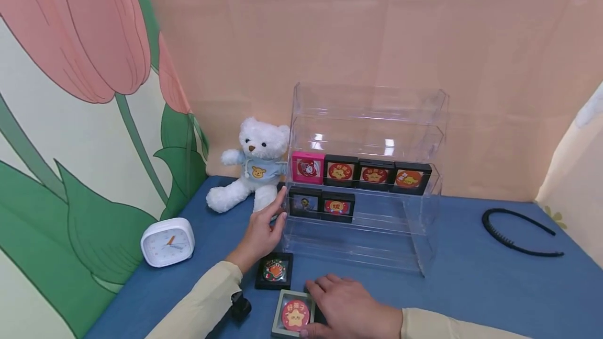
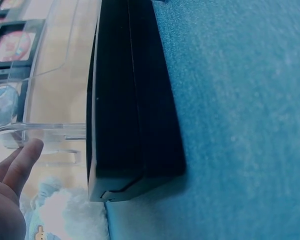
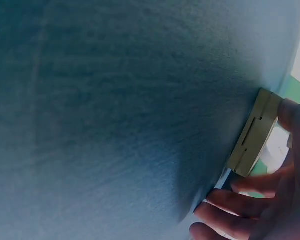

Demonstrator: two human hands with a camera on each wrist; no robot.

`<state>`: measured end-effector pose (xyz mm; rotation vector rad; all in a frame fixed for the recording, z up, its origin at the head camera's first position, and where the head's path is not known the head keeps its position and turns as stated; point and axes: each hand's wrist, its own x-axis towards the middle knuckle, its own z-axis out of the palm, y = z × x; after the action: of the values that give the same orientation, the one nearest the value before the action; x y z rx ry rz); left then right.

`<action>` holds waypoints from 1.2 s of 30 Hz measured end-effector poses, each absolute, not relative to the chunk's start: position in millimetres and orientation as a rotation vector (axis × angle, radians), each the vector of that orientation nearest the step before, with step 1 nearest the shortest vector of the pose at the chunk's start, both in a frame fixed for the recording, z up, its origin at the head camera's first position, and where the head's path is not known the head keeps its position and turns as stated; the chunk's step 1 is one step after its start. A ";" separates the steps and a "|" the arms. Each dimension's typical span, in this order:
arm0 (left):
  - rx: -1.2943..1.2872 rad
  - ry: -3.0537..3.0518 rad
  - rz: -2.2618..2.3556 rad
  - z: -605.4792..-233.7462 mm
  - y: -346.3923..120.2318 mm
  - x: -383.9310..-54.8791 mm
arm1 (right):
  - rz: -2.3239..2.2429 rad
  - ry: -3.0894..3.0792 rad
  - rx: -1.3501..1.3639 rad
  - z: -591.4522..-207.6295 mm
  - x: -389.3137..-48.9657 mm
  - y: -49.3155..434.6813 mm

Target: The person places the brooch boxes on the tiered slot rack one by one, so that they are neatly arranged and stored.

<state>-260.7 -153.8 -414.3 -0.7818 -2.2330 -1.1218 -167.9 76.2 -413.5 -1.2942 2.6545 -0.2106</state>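
Observation:
My left hand (image 1: 261, 232) touches the left edge of a clear acrylic tiered display rack (image 1: 367, 224) with fairly straight fingers. Its fingertips also meet the rack edge in the left wrist view. Near that wrist lies a black-framed badge case (image 1: 275, 271), whose dark side fills the middle of the left wrist view. My right hand (image 1: 346, 305) pinches a grey-green badge case (image 1: 293, 314) with a red star badge, thumb and index finger at its right side. In the right wrist view the same case (image 3: 255, 132) sits on the cloth between thumb and finger.
Several cases stand on the rack: a pink one (image 1: 308, 168) and black ones (image 1: 341, 170) on one tier, two black ones (image 1: 337, 207) below. A white teddy bear (image 1: 259, 161) sits beside the rack. A white clock (image 1: 167, 242) stands left; a black headband (image 1: 506, 242) lies right.

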 end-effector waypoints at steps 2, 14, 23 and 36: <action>-0.773 -2.236 -1.118 -414.1 -153.5 -260.7 | -0.208 2.656 -1.345 -414.1 -168.9 76.8; -0.780 -2.238 -1.118 -417.4 -151.2 -261.8 | -0.324 2.643 -1.422 -417.8 -165.9 108.9; -0.777 -2.220 -1.092 -416.5 -154.3 -261.4 | -0.354 2.653 -1.161 -414.6 -158.6 150.1; -0.773 -2.231 -1.081 -415.3 -153.7 -261.3 | -0.441 2.690 -0.635 -412.7 -151.3 212.0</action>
<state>-261.3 -153.7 -415.3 -0.7733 -2.2310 -1.0807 -151.3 212.0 -412.7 -0.6354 2.6900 -0.4412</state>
